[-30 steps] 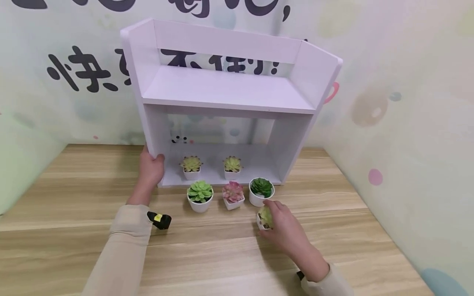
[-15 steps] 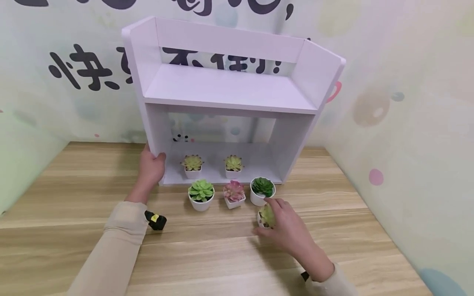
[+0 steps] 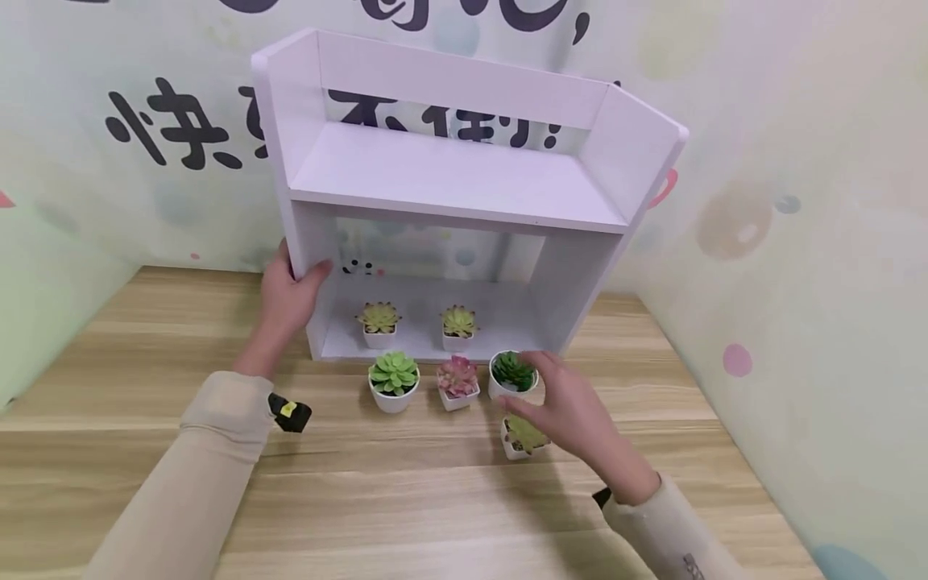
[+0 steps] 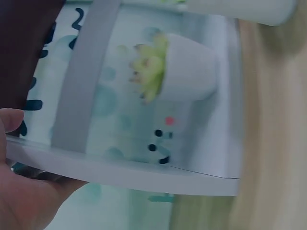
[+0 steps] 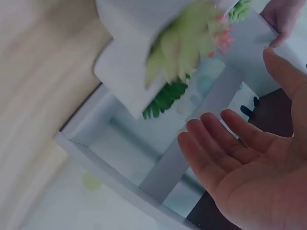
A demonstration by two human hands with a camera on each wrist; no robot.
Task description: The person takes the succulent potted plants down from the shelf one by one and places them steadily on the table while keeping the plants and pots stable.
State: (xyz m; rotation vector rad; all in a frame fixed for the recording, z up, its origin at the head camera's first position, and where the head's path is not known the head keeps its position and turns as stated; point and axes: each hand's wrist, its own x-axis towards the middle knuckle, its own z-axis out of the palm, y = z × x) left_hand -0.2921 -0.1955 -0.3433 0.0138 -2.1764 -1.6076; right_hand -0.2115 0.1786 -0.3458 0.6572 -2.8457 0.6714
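Note:
My left hand (image 3: pixel 287 296) grips the left side panel of a white two-tier shelf (image 3: pixel 457 173), thumb inside and fingers behind the outer face. Held above the table, my right hand (image 3: pixel 573 407) has its fingers spread and nothing in them; the right wrist view shows its bare palm (image 5: pixel 259 177). Beneath and beside it are a yellow-green succulent (image 3: pixel 524 435) in a square white pot and a dark green succulent (image 3: pixel 511 372) in a round pot. A pink succulent (image 3: pixel 457 379) and a bright green one (image 3: pixel 394 377) continue the row in front of the shelf.
Two pale succulents, one left (image 3: pixel 379 322) and one right (image 3: pixel 458 326), stand on the shelf's lower tier. The wooden table (image 3: pixel 406 507) meets a patterned wall (image 3: pixel 797 242) behind and to the right.
My right hand has let go of the yellow-green succulent and risen off it toward the dark green one. My left hand has slid a little up the side panel.

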